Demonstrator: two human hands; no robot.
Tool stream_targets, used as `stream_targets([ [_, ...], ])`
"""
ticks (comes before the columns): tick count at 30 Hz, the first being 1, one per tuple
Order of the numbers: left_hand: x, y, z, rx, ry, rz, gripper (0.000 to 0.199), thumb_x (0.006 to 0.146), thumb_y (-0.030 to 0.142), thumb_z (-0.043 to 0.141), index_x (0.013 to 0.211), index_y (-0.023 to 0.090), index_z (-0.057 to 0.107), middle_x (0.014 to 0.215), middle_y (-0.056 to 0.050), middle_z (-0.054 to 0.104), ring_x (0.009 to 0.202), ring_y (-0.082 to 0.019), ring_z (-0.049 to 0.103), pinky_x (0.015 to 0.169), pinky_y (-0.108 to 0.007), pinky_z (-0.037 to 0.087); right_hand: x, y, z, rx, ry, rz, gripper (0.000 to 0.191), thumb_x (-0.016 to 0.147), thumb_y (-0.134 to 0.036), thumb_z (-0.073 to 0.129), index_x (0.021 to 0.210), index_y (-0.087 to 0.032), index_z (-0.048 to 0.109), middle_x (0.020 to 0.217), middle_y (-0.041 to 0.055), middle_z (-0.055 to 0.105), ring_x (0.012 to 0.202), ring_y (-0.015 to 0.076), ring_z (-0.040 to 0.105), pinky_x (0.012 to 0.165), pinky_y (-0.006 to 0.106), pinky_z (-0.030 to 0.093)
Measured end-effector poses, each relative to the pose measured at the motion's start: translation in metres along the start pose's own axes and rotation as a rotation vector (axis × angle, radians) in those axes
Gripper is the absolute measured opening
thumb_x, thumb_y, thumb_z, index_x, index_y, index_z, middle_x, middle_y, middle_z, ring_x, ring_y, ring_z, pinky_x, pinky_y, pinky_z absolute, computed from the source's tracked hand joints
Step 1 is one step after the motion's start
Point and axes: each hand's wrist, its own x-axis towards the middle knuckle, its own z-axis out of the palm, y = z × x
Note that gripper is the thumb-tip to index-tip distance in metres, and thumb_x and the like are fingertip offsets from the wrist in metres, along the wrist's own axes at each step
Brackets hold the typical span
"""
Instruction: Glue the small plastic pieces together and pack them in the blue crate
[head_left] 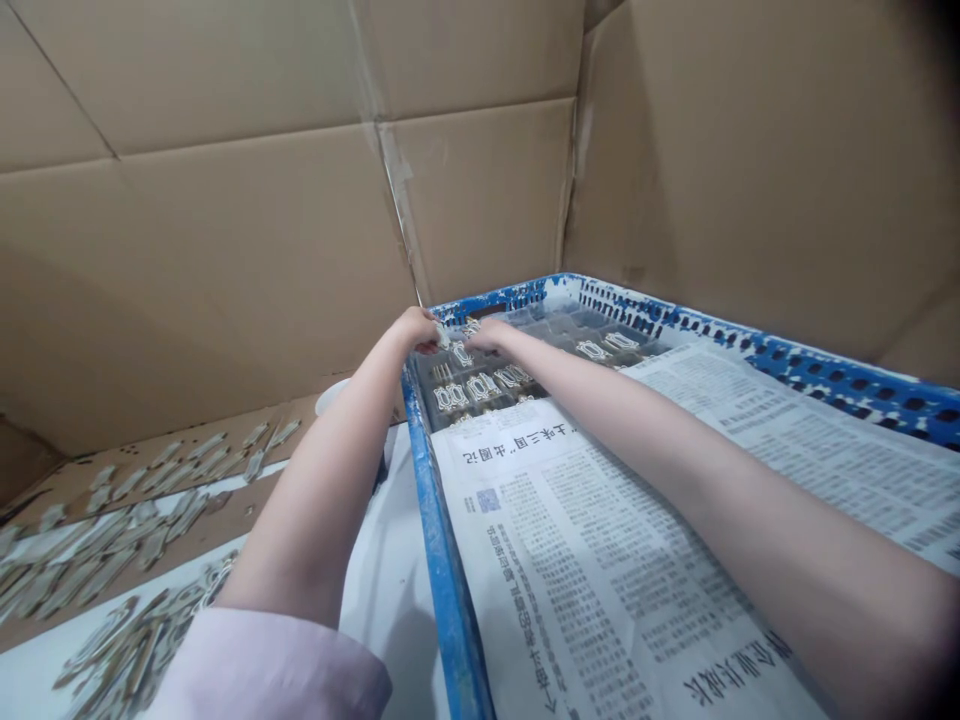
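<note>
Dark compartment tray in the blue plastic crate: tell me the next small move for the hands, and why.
Probably lower the small pale piece that seems pinched in the left hand into the dark compartment tray: it appears to sit just over the tray's edge, and the right hand is close beside it to steady it.

The small parts (481, 387) look like glossy metal — the crate rim (448, 590) is scuffed blue plastic, the newspaper (570, 570) matt paper, the wall (187, 270) rough cardboard.

The left hand (415, 330) and right hand (484, 335) nearly meet above a blue crate (448, 570). A small pale clip (442, 336) sits at the left fingers (too small to see well), rows of clips (480, 385) just below them.
</note>
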Motion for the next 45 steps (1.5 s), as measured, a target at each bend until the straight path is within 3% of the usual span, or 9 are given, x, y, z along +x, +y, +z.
stream_targets([
  [6, 0.005, -0.001, 0.006, -0.247, -0.102, 0.011, 0.026, 0.061, -0.008, 0.048, 0.071, 0.014, 0.054, 0.041, 0.004, 0.049, 0.04, -0.009, 0.048, 0.058, -0.026, 0.046, -0.005, 0.006, -0.019, 0.287, -0.164, -0.008, 0.024, 0.078, -0.018, 0.049, 0.057, -0.017, 0.036, 0.046, -0.0061, 0.029, 0.042, 0.0047, 0.031, 0.044, 0.018, 0.033],
  [14, 0.004, -0.003, 0.016, -0.449, -0.143, 0.091, 0.024, 0.062, -0.01, 0.044, 0.062, 0.013, 0.05, 0.049, 0.002, 0.053, 0.049, -0.007, 0.053, 0.065, -0.022, 0.046, -0.005, 0.0, -0.021, 0.541, -0.151, -0.027, 0.017, 0.081, -0.011, 0.043, 0.066, -0.017, 0.038, 0.049, -0.0051, 0.035, 0.043, 0.005, 0.032, 0.042, 0.017, 0.03],
  [20, 0.002, 0.001, 0.015, -0.452, -0.138, 0.112, 0.017, 0.064, -0.006, 0.047, 0.06, 0.01, 0.053, 0.053, -0.003, 0.057, 0.05, -0.009, 0.055, 0.066, -0.025, 0.047, -0.005, -0.004, -0.018, 0.61, -0.056, 0.009, 0.01, 0.079, -0.009, 0.044, 0.072, -0.016, 0.043, 0.05, -0.0044, 0.039, 0.043, 0.0053, 0.035, 0.041, 0.016, 0.03],
  [26, 0.006, 0.0, 0.01, -0.359, 0.012, 0.05, 0.01, 0.063, 0.001, 0.053, 0.065, 0.011, 0.055, 0.036, 0.001, 0.045, 0.041, -0.011, 0.049, 0.058, -0.027, 0.046, 0.002, 0.001, -0.02, 0.658, 0.093, 0.051, 0.011, 0.08, -0.008, 0.037, 0.075, -0.015, 0.045, 0.048, -0.0057, 0.035, 0.04, 0.0044, 0.03, 0.041, 0.016, 0.03],
  [32, 0.005, -0.003, 0.013, -0.336, 0.003, 0.033, 0.012, 0.063, 0.0, 0.054, 0.066, 0.011, 0.056, 0.038, 0.001, 0.047, 0.04, -0.011, 0.048, 0.057, -0.027, 0.047, -0.004, -0.001, -0.018, 0.674, -0.02, 0.02, 0.018, 0.077, -0.005, 0.039, 0.061, -0.014, 0.043, 0.045, -0.0042, 0.037, 0.039, 0.0041, 0.033, 0.04, 0.015, 0.03],
  [39, 0.002, 0.003, 0.013, -0.415, -0.066, 0.111, 0.02, 0.061, -0.009, 0.049, 0.063, 0.01, 0.054, 0.05, -0.001, 0.057, 0.05, -0.009, 0.055, 0.066, -0.024, 0.048, -0.004, -0.007, -0.017, 0.706, -0.119, -0.008, 0.024, 0.08, -0.003, 0.032, 0.061, -0.014, 0.039, 0.046, -0.0038, 0.038, 0.04, 0.0031, 0.035, 0.043, 0.014, 0.034],
  [45, 0.006, 0.002, 0.018, -0.531, -0.036, 0.15, 0.02, 0.055, -0.011, 0.053, 0.059, 0.009, 0.056, 0.053, -0.003, 0.059, 0.056, -0.011, 0.058, 0.068, -0.026, 0.048, -0.01, -0.011, -0.023, 0.662, -0.125, -0.091, 0.021, 0.085, -0.02, 0.04, 0.065, -0.015, 0.043, 0.047, -0.0034, 0.04, 0.04, 0.0035, 0.034, 0.04, 0.014, 0.031],
])
